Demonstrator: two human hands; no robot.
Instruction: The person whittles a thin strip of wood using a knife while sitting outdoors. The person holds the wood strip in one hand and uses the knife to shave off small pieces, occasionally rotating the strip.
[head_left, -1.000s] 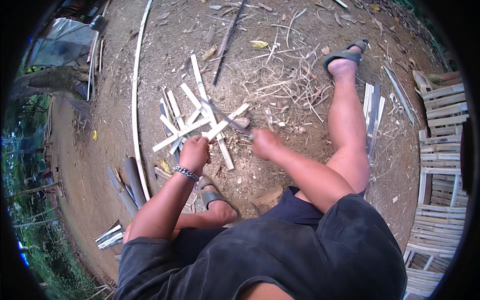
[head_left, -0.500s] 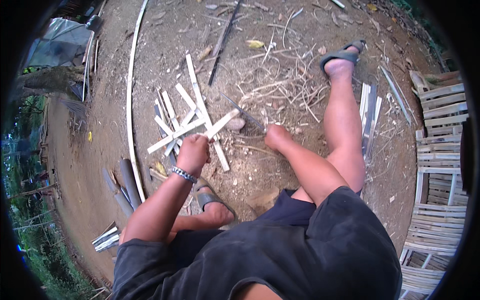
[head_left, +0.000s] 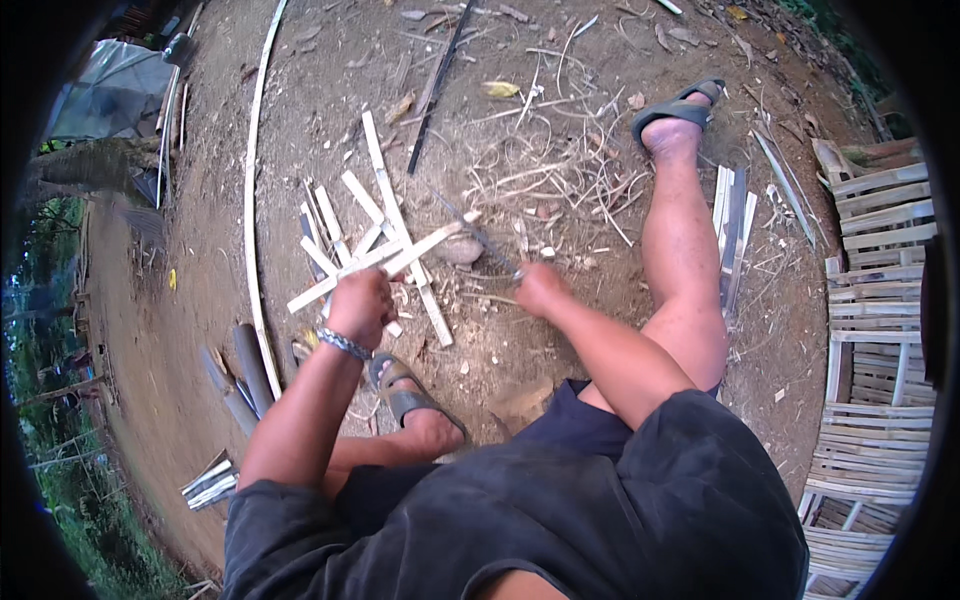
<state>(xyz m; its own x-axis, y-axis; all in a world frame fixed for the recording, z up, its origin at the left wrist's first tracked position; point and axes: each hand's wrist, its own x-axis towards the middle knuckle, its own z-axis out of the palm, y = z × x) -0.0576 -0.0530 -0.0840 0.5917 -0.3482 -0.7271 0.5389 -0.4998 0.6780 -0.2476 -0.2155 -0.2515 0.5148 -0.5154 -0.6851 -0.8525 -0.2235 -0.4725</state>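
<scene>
My left hand (head_left: 362,303), with a braided bracelet at the wrist, is closed around a pale bamboo strip (head_left: 425,247) that points up and right. In my right hand (head_left: 543,290) is a knife (head_left: 482,238), its handle hidden in the fist. Its dark, narrow blade points up and left and crosses the strip near its far end; whether the edge touches cannot be made out. A rounded stone (head_left: 459,250) lies on the ground just under this crossing. Beside my left hand, several cut bamboo strips (head_left: 376,160) lie crisscrossed.
Curly shavings (head_left: 560,180) spread over the dirt ahead. My sandalled feet (head_left: 405,390) flank the work area. A long bamboo strip (head_left: 252,200) and dark bamboo pieces (head_left: 255,362) lie left. Split bamboo (head_left: 735,230) lies beyond my right leg, near a slatted bamboo frame (head_left: 878,300).
My left hand has drawn a little to the left with the bamboo strip, which now lies at a flatter angle. The right hand with the knife has shifted only slightly left and down.
</scene>
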